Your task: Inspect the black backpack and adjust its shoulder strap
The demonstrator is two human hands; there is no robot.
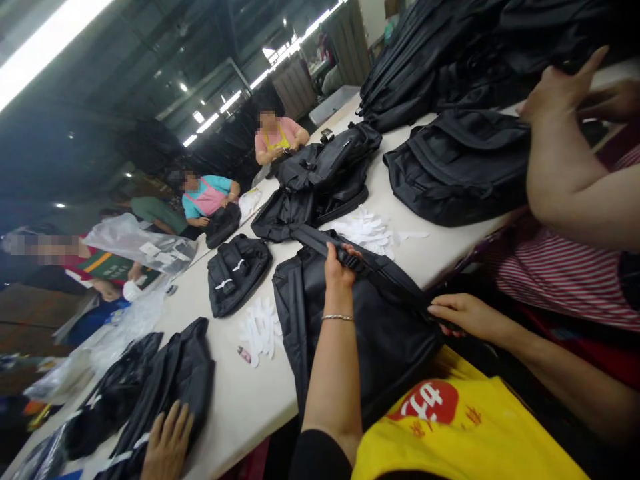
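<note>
A black backpack (320,320) lies in front of me at the table's near edge, partly against my yellow apron. My left hand (341,265), with a bracelet at the wrist, is closed around a shoulder strap (383,263) near its black buckle. On the right, my right hand (463,315) pinches the lower end of that strap by the side of the backpack. What lies under its fingers is partly hidden.
White strips (363,230) lie in a pile behind the backpack, more (261,330) to its left beside a small pink tool (244,354). Black bags (325,160) cover much of the table (240,400). Co-workers' hands (167,440) reach in at both sides; others stand opposite.
</note>
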